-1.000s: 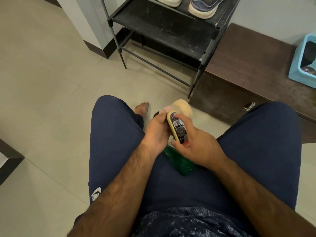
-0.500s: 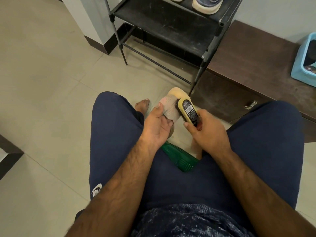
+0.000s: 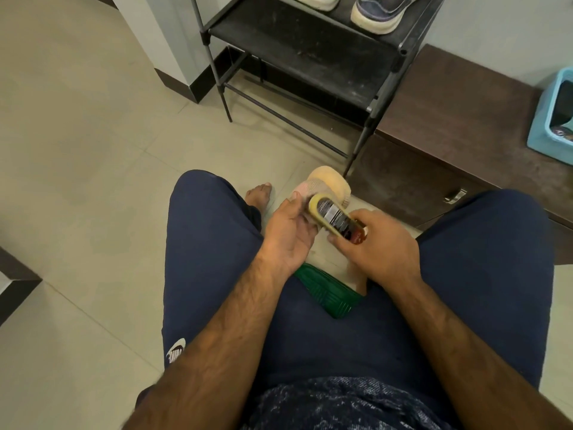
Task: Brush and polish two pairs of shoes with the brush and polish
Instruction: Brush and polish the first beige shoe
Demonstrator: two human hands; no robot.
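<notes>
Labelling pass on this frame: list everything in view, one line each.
pink mesh shoe with cream sole: one, pink and cream, between the knees
yellow-edged shoe brush with black label: one, yellow and black, over the shoe
green ridged plastic object: one, green, between the thighs, identity unclear
black metal shoe rack: one, black, ahead
white-soled shoe: one, white, rack shelf, cropped
navy shoe with off-white sole: one, navy, same shelf
brown wooden cabinet: one, brown, right of rack
light blue plastic basket: one, blue, on cabinet
bare foot: one, on floor
left hand: holds shoe
right hand: grips brush
</notes>
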